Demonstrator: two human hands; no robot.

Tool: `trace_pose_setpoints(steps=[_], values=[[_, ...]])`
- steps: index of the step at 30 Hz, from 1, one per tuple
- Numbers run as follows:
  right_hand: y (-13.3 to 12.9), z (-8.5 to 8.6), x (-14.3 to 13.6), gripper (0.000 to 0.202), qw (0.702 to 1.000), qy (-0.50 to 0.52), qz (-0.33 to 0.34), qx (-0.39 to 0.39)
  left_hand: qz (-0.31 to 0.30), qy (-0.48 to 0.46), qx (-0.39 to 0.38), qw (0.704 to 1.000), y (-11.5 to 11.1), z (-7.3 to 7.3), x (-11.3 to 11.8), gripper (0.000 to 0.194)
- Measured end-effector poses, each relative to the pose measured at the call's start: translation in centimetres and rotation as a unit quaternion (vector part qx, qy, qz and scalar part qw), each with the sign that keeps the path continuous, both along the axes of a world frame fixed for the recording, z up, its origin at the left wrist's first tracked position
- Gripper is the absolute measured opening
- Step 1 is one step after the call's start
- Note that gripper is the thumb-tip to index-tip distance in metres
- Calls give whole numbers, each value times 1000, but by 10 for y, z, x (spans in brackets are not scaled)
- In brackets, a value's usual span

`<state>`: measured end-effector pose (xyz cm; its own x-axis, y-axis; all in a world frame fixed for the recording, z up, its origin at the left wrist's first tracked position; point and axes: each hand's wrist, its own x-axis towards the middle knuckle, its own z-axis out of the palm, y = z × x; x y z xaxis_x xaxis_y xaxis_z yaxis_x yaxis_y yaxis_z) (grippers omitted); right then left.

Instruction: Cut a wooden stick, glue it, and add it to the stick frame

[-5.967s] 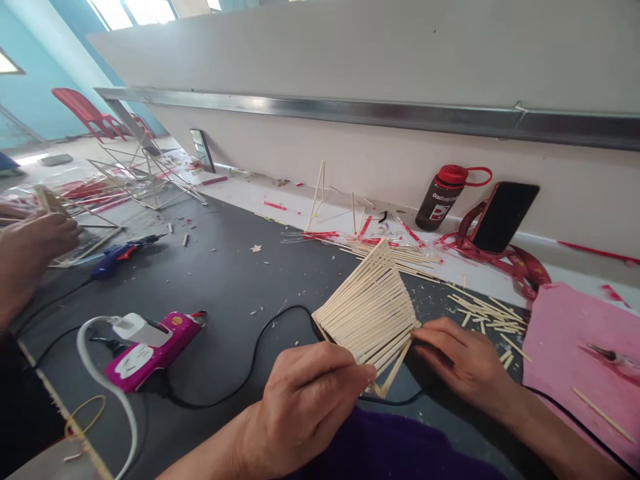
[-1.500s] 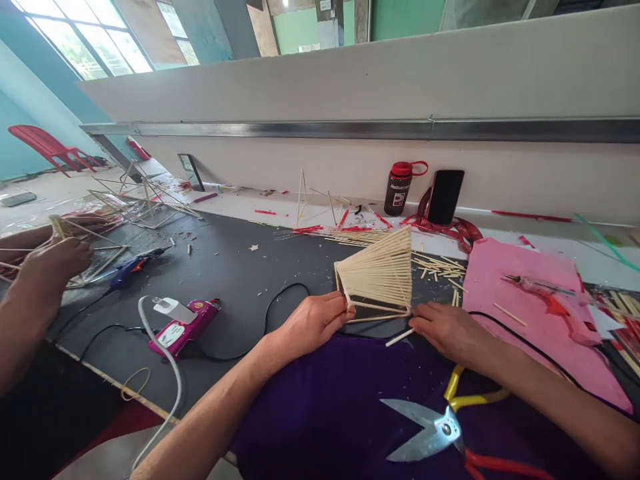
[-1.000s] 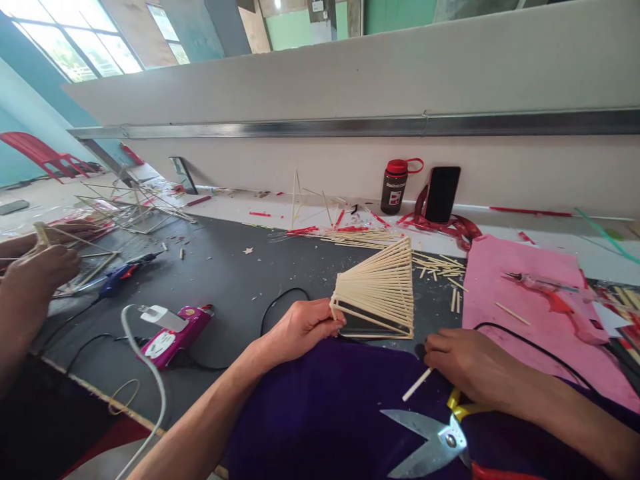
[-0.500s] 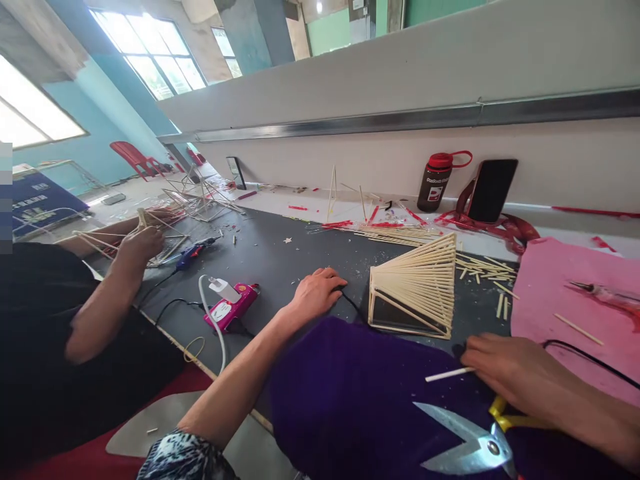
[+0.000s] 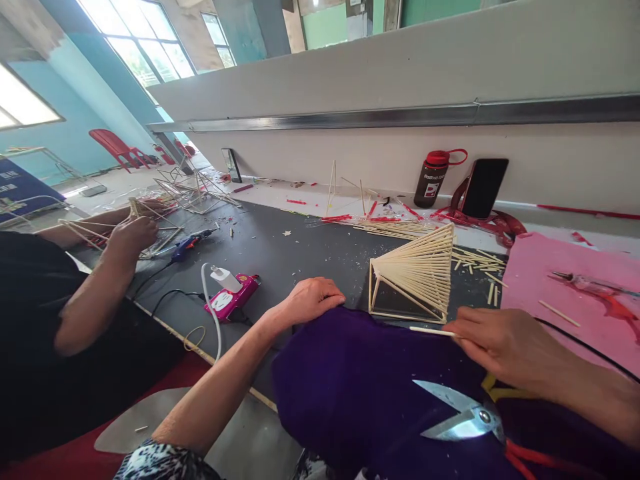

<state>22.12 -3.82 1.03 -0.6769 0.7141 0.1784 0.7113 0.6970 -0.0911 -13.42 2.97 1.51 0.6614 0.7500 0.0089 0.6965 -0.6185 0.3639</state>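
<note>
My left hand is closed at the far left edge of a dark purple cloth, fingertips hidden beneath. My right hand pinches a thin pale stick that points left over the cloth's far edge. Just beyond the cloth, between my hands, stands a fan-shaped frame of pale sticks. Open scissors lie on the cloth below my right hand, their yellow handle partly hidden by my wrist.
A pink cloth with a glue gun lies to the right. A magenta power strip sits left of my left hand. Sticks, a bottle and a phone are at the back. At left, another person's hands hold a stick frame.
My right hand has moved up and slightly left with the stick, nearer the stick frame. My left hand has shifted from the black cable onto the cloth's edge. The view has shifted slightly.
</note>
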Motion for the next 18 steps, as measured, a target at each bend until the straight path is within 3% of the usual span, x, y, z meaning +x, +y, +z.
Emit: trace_pose_setpoints(steps=[7, 12, 18], values=[[0, 3, -62, 16, 997, -68, 7, -42, -88, -21, -40, 995, -17, 6, 0, 43], [4, 0, -61, 13, 993, -17, 3, -118, -118, -19, -36, 992, -27, 8, 0, 29], [7, 5, -61, 15, 967, 103, 12, -233, -124, -38, -36, 991, -34, 10, -1, 30]])
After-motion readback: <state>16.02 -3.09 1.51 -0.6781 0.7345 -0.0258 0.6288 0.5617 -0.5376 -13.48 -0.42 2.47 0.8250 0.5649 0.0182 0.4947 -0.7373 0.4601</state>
